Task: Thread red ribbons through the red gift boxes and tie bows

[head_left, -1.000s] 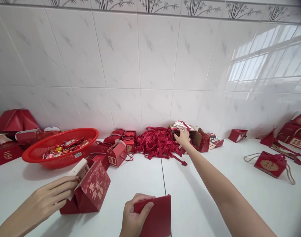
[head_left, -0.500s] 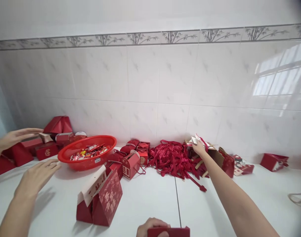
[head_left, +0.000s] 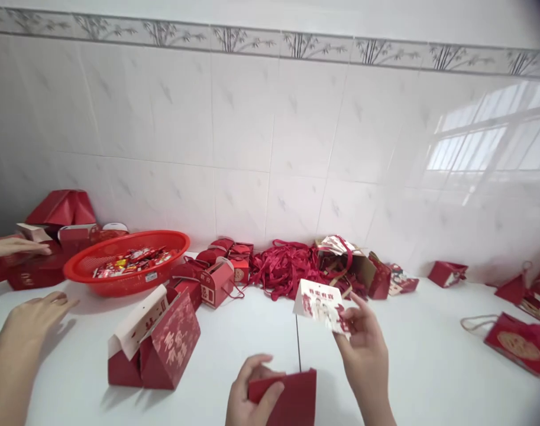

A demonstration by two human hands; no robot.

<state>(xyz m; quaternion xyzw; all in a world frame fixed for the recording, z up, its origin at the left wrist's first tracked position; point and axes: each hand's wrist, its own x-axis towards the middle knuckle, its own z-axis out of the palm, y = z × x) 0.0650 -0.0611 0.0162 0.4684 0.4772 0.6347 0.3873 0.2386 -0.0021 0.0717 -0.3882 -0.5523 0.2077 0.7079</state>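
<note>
At the lower middle of the head view, my left hand (head_left: 254,387) grips a dark red paper box (head_left: 294,396), thumb on its near side and fingers behind. My right hand (head_left: 362,337) pinches a folded white card (head_left: 320,305) printed with red characters and figures, holding it above the table to the right of the box. Behind the card lies a heap of dark red ribbons (head_left: 283,269). A brown carton (head_left: 361,266) with more white cards on top stands beside the ribbons.
A co-worker's two hands (head_left: 30,325) are at the left, near a red plastic basket (head_left: 128,284) of wrapped candies. A tent-shaped red box (head_left: 172,340) stands in front of it. Small red boxes (head_left: 219,284) line the tiled wall; a red gift bag (head_left: 516,343) lies at right.
My right hand has drawn back from the carton, bringing a white card toward me. My left hand has raised the red box further into view. The camera has turned a little right.
</note>
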